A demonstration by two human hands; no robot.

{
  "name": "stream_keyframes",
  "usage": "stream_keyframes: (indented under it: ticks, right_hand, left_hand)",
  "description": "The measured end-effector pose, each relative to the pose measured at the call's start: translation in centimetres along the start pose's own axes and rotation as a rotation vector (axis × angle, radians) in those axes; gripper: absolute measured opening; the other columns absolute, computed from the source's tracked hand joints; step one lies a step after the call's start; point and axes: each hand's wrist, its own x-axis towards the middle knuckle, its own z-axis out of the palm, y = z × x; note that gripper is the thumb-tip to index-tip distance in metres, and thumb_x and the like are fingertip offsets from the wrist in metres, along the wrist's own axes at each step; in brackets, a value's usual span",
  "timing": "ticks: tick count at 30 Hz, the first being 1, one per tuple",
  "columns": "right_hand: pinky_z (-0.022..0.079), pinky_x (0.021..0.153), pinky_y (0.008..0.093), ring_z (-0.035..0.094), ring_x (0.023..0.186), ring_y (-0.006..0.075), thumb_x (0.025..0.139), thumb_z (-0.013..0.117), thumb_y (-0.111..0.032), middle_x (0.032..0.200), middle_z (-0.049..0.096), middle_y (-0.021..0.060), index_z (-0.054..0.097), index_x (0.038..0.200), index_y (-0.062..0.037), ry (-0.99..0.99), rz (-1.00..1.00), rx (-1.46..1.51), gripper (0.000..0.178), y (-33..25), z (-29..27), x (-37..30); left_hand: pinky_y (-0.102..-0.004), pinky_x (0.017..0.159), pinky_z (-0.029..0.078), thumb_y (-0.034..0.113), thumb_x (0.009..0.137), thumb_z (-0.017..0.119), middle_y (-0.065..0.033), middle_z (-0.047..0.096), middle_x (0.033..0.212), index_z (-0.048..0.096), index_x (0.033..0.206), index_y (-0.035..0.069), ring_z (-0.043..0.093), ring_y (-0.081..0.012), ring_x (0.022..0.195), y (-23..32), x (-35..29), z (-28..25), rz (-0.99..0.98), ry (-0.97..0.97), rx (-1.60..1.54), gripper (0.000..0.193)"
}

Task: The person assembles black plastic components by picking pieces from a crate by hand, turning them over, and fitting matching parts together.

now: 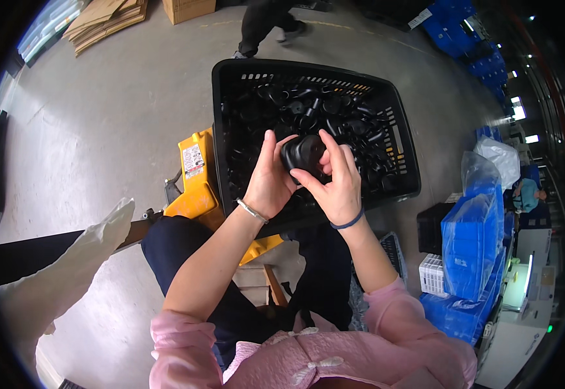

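Observation:
Between my two hands is a rounded, glossy black moulded part (303, 153), held above a black basket; its exact kind does not show. My left hand (273, 170) cups it from the left with the fingers behind it. On the other side my right hand (336, 176) grips it between thumb and fingers. Beneath them the black slatted basket (399, 139) holds many similar curved, pipe-like black parts (308, 117). Part of the basket's near side is hidden by my hands and forearms.
Left of the basket stands a yellow machine part (198, 194). Blue wrapped crates (470, 240) and a white crate (433, 273) are at the right. Flattened cardboard (104, 23) lies far left. A walking person's legs (260, 29) show beyond the basket.

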Motion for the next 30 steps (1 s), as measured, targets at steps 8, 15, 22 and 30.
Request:
stream_keyframes:
  ticks: [8,15,22,30]
  right_hand:
    - [0.043,0.061,0.0218,0.048,0.068,0.0090,0.070,0.066,-0.004,0.086,0.051,0.0044,0.041,0.124,-0.0019,-0.152,0.007,0.218,0.059,1.0,0.0,0.0]
    - [0.042,0.078,0.0245,0.051,0.089,0.0120,0.079,0.055,-0.002,0.102,0.053,0.0084,0.030,0.130,-0.0049,-0.222,0.232,0.937,0.056,3.1,0.0,0.0]
    - [0.042,0.079,0.0255,0.050,0.091,0.0119,0.080,0.055,-0.003,0.104,0.051,0.0091,0.029,0.130,-0.0052,-0.200,0.276,1.067,0.057,3.2,0.0,-0.7]
    - [0.044,0.066,0.0253,0.051,0.070,0.0136,0.065,0.069,-0.006,0.083,0.055,0.0058,0.046,0.120,-0.0040,-0.125,-0.068,0.245,0.059,0.2,-0.9,-0.7]
  left_hand:
    - [-0.0291,0.081,0.043,0.030,0.083,0.053,-0.0055,0.051,0.105,0.037,0.119,0.011,0.050,-0.0155,0.097,0.2,-0.1,-0.2,0.080,-0.019,0.044,0.043]
    - [-0.0269,0.090,0.034,-0.003,0.075,0.059,-0.0065,0.044,0.110,0.025,0.128,0.012,0.041,-0.0127,0.104,-0.5,-0.9,0.5,0.350,-0.074,0.445,0.065]
    - [-0.0283,0.090,0.035,-0.001,0.075,0.061,-0.0075,0.044,0.110,0.025,0.127,0.010,0.042,-0.0144,0.104,-1.0,-1.1,0.7,0.519,-0.052,0.662,0.065]
    - [-0.0317,0.070,0.047,0.043,0.084,0.044,-0.0042,0.059,0.088,0.054,0.100,0.010,0.057,-0.0166,0.080,0.4,-1.1,0.7,-0.044,0.015,0.045,0.038]
